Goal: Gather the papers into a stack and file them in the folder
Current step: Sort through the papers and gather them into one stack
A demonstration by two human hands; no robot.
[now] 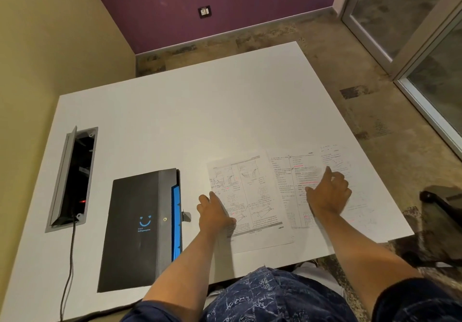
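Note:
Three printed papers lie side by side on the white table (175, 111): a left sheet (250, 196) with diagrams, a middle sheet (290, 184) of text, and a right sheet (355, 196), faint and partly under the middle one. My left hand (215, 213) rests on the left sheet's left edge with its fingers spread. My right hand (328, 191) lies flat with spread fingers across the middle and right sheets. A black folder (140, 226) with a blue smiley and blue inner dividers lies closed to the left of the papers.
A grey cable box (71, 179) with its lid raised is set into the table at the far left, and a black cord runs from it over the near edge. A dark chair (440, 204) stands at the table's right. The table's near edge is by my body.

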